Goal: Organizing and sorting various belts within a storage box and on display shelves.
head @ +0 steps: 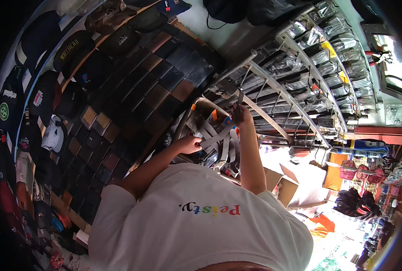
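Observation:
A grey belt strap (218, 137) stretches between my two hands in front of my chest. My left hand (188, 145) pinches its lower left end between thumb and fingers. Higher up and to the right, my right hand (242, 117) grips the strap, and a short dark end sticks up above the fist. Just behind and below the held strap, several looped grey straps (225, 147) lie or hang in an open container (184, 123) with other small goods. The container's contents are partly hidden by the strap and my hands.
Metal rack bars with hooks (289, 98) stand close beyond my right hand, hung with plastic-wrapped dark belts (343, 56). To the left are rows of dark wallets (146, 81) and shelves of caps (74, 50). A cardboard box (285, 188) sits by my right elbow.

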A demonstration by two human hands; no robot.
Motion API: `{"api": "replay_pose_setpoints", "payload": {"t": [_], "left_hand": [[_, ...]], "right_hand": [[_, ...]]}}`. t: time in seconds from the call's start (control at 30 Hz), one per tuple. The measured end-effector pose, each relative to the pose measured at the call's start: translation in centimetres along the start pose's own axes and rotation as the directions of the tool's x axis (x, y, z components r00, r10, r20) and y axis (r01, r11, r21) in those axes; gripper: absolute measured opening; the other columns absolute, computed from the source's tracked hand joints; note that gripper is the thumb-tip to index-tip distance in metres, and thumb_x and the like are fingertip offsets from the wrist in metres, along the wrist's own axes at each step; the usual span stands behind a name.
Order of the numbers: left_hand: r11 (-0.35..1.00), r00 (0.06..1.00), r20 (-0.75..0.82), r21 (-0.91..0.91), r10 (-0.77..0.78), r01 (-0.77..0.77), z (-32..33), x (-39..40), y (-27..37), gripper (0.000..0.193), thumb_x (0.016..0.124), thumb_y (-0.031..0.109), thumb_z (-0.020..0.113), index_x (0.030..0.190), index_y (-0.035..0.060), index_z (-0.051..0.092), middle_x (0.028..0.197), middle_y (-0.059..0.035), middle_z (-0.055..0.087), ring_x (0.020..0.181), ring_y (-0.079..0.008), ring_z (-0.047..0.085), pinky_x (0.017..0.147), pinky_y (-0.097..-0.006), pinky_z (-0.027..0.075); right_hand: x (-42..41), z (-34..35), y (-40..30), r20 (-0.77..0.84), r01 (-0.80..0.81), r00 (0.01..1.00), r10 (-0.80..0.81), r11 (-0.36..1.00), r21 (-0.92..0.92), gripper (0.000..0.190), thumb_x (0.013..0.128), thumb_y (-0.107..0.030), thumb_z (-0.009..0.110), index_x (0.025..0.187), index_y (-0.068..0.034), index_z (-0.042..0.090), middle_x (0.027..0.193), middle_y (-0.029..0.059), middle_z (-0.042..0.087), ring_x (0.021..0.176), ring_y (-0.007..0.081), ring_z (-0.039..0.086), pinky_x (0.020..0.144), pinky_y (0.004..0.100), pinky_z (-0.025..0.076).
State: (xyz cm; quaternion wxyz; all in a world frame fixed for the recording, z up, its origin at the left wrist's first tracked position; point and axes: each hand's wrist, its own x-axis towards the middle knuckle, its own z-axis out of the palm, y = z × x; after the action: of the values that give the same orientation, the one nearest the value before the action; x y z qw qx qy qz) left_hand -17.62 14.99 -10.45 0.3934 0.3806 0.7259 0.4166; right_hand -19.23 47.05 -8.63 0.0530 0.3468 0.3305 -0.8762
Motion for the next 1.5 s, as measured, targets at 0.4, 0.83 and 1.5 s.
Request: {"api": "replay_pose_setpoints", "payload": {"t": [0.4,0.83,1.5], "left_hand": [[0.981,0.986,-0.045,-0.110,0.159,-0.163,-1.4,2.7,1.0,0.022,0.092,0.021,0.066,0.090,0.0017,0.056,0.072,-0.0101,0.061,0.067,-0.0170,0.061,0.062,-0.0334,0.046],[0.950,0.982,-0.151,-0.270,0.116,-0.154,-0.7,3.5,2.4,0.028,0.093,0.025,0.065,0.084,0.0035,0.050,0.068,-0.0070,0.056,0.062,-0.0164,0.056,0.060,-0.0328,0.043],[0.953,0.968,-0.076,-0.174,0.240,-0.250,4.1,6.1,3.9,0.022,0.095,0.017,0.065,0.086,0.0027,0.052,0.071,-0.0003,0.056,0.067,-0.0061,0.053,0.059,-0.0307,0.043]], "right_hand": [[2.5,2.8,-1.2,-0.235,0.107,0.959,-0.157,0.971,-0.211,0.035,0.100,-0.037,0.044,0.108,-0.006,0.059,0.092,0.0075,0.067,0.079,0.0203,0.059,0.068,0.0347,0.045],[-4.3,6.7,1.6,-0.217,0.347,0.863,-0.457,0.847,-0.403,0.016,0.091,-0.022,0.064,0.093,-0.006,0.065,0.075,-0.0017,0.059,0.061,0.0072,0.050,0.053,0.0236,0.036],[-4.8,4.1,-0.4,0.001,0.346,0.902,-0.432,0.721,-0.600,0.025,0.097,-0.026,0.060,0.087,-0.004,0.065,0.070,0.0015,0.062,0.059,0.0122,0.058,0.054,0.0276,0.046]]}}
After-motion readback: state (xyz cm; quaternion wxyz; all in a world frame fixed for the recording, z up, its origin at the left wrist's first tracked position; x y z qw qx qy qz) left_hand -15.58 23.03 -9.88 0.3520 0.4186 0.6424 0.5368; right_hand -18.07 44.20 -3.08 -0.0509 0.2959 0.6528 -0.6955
